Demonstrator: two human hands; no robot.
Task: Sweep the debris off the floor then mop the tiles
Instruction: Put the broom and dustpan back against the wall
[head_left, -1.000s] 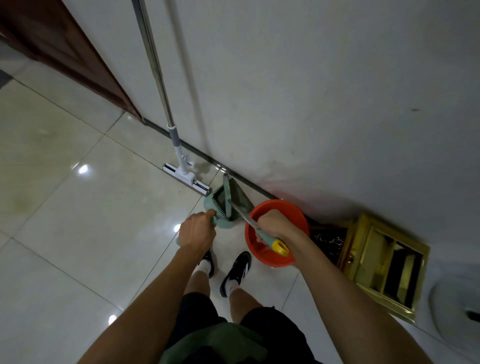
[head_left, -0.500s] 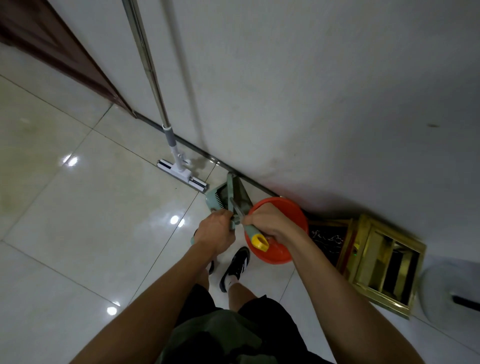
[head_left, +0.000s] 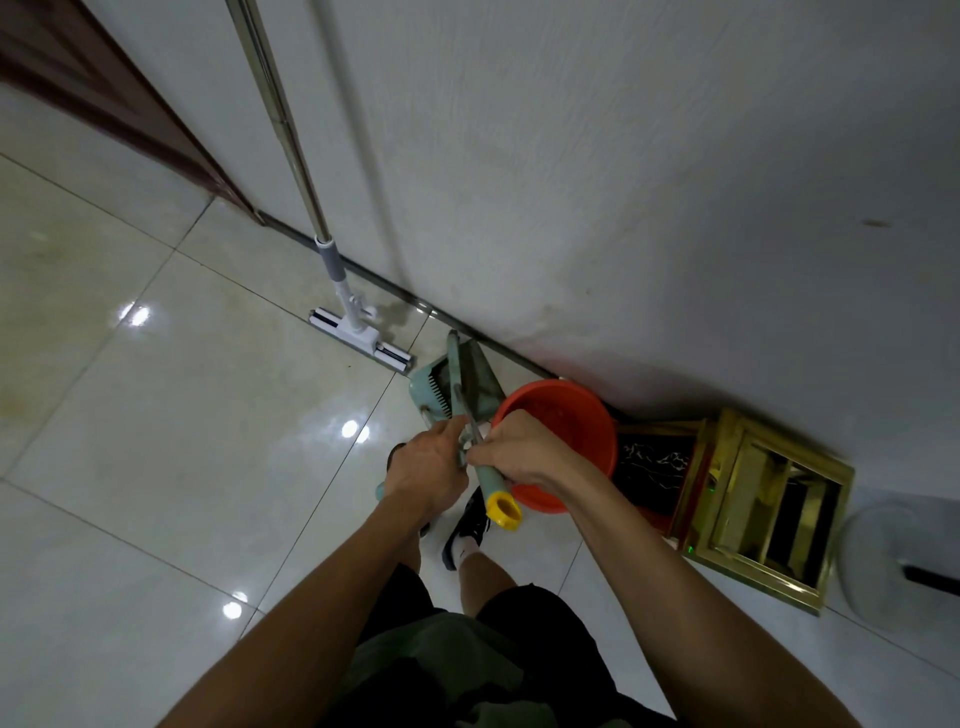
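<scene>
Broom and dustpan in hand, mop untouched.
Right hand grips the broom handle; beside it, left hand holds the dustpan; mop beyond them leans unused; mopping remains.

Tile floor (glossy): mop, bucket, dustpan.

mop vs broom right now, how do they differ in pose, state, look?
The mop leans unheld against the wall, its head on the floor; the broom is gripped by the right hand, with the left hand on the dustpan handle beside it.
The mop has a long bare-metal pole with a white flat head; the broom has a teal grip with a yellow end cap.
Both stand near the wall's base.
</scene>
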